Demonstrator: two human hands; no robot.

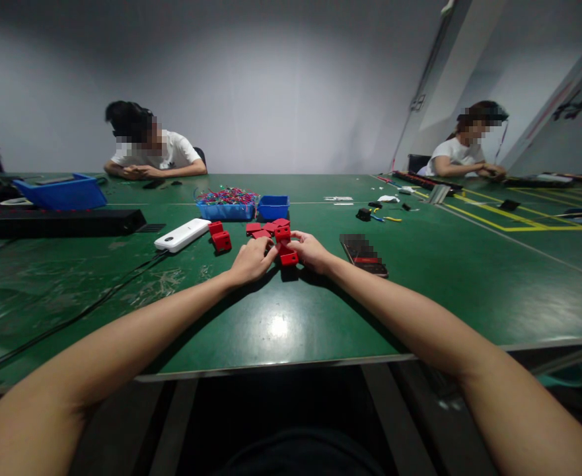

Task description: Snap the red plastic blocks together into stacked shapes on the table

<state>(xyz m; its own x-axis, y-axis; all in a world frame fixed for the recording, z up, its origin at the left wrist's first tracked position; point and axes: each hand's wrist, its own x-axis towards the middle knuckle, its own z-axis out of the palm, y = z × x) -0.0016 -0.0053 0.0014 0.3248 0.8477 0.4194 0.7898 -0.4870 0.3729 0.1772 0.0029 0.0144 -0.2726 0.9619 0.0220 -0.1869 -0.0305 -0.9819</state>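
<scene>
Far left, a long black bar (pixel 57 223) is cut off by the picture's edge; the open blue plastic bin (pixel 60 192) behind it hides its own contents. Right of these, a white rounded-corner power bank (pixel 181 236) with a black cable, then two red blocky plastic pieces (pixel 220 240). My left hand (pixel 252 260) comes next, finger and thumb closed on the red plastic part (pixel 289 258) from its left; their exact contact is hard to make out. The part is between my hands at the green tabletop (pixel 281 330), in front of a loose group of flat red pieces (pixel 268 227); whether it touches the surface, I cannot tell. Upper portion: blocky, small dark holes in its face. Lower portion: hollow, open-topped, one dark hole. Its middle is covered by my fingers, so one piece or two is unclear. My right hand (pixel 312 254) grips it from the right. Farther right, a dark phone (pixel 364 255), screen partly pixelated.
</scene>
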